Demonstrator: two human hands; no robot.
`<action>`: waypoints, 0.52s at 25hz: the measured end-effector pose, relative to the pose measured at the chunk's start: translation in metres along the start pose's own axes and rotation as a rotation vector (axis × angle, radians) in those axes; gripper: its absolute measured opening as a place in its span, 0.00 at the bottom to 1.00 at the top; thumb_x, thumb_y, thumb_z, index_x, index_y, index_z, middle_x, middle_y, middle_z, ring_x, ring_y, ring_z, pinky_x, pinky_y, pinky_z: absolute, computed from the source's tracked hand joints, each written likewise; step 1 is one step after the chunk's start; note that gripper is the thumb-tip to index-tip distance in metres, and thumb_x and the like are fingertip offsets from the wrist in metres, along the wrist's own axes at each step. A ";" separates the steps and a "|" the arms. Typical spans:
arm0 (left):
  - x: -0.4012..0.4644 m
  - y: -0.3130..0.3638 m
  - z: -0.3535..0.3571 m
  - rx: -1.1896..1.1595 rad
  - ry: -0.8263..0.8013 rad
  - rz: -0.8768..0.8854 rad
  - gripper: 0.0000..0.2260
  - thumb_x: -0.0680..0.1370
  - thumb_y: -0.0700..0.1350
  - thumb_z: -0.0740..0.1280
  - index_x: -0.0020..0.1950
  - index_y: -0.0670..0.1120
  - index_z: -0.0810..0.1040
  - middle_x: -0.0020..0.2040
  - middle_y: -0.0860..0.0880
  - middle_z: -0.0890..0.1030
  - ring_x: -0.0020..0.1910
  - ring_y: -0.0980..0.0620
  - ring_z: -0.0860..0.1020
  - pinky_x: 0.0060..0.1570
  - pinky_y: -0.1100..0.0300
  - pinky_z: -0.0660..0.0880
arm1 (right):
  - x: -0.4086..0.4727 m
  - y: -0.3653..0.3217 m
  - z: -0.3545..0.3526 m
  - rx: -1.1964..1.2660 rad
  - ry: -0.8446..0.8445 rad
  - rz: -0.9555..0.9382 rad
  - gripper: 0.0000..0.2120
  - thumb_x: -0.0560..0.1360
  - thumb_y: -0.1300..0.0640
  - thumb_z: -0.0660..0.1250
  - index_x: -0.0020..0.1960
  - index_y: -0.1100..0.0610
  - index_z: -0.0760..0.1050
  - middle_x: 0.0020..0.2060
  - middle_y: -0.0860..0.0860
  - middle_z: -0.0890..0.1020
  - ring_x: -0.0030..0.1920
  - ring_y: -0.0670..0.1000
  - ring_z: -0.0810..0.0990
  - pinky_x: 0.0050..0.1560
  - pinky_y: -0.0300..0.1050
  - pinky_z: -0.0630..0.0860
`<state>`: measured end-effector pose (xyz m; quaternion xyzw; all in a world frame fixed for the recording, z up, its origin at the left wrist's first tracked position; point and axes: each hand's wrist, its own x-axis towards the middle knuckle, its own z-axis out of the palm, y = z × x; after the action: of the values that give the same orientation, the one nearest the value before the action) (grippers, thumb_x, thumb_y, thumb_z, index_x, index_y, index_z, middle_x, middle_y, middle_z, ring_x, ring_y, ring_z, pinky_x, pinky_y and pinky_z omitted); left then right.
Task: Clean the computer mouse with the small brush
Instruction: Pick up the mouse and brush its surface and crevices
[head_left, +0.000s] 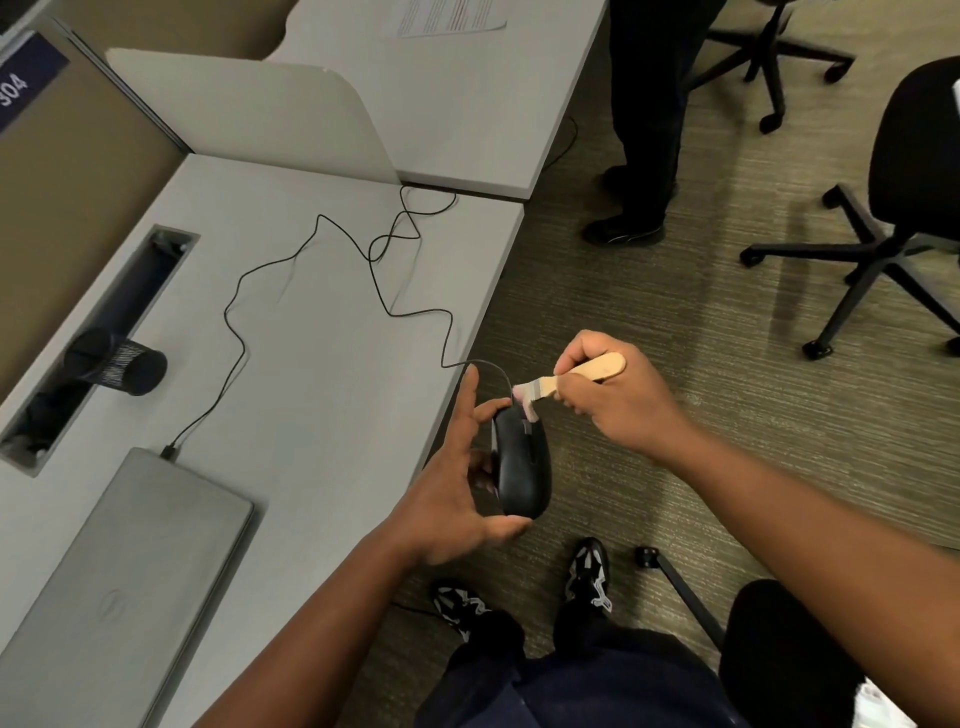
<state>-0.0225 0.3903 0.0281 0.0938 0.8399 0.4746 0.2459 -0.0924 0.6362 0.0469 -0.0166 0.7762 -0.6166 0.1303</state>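
A black wired computer mouse (522, 467) is held in the air just off the desk's right edge, over the carpet. My left hand (457, 493) grips it from the left side and below, thumb under its rear end. My right hand (608, 400) is closed around the wooden handle of a small brush (571, 376). The pale bristles point down and touch the mouse's front end near the scroll wheel. The mouse's black cable (374, 260) runs in loose loops across the desk to the back.
The grey desk (311, 389) holds a closed grey laptop (130, 571), a black mesh pen cup (117, 361) lying by the cable slot, and a divider panel. Another person's legs (644, 130) stand on the carpet beyond. Black office chairs (893, 208) stand right.
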 end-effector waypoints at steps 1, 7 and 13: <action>0.001 0.000 0.001 -0.007 -0.004 0.003 0.69 0.67 0.47 0.87 0.83 0.73 0.33 0.82 0.69 0.61 0.65 0.57 0.83 0.59 0.49 0.86 | -0.002 0.003 0.002 -0.003 0.012 -0.008 0.05 0.73 0.59 0.70 0.42 0.50 0.79 0.34 0.52 0.83 0.32 0.49 0.76 0.30 0.52 0.72; 0.005 0.001 0.001 -0.038 -0.022 0.002 0.70 0.67 0.46 0.87 0.82 0.74 0.33 0.82 0.69 0.62 0.63 0.58 0.84 0.55 0.60 0.84 | -0.005 0.001 0.005 0.072 0.168 -0.051 0.05 0.73 0.60 0.70 0.42 0.50 0.78 0.31 0.45 0.79 0.31 0.46 0.74 0.29 0.46 0.69; 0.005 0.000 0.001 -0.050 -0.031 0.009 0.70 0.67 0.46 0.87 0.82 0.74 0.33 0.79 0.76 0.60 0.64 0.58 0.83 0.54 0.62 0.84 | -0.008 -0.009 0.001 -0.005 -0.036 -0.118 0.06 0.73 0.62 0.71 0.42 0.52 0.79 0.32 0.45 0.79 0.31 0.43 0.74 0.29 0.42 0.69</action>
<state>-0.0260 0.3929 0.0257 0.0989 0.8234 0.4951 0.2592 -0.0858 0.6345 0.0567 -0.0738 0.7731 -0.6208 0.1074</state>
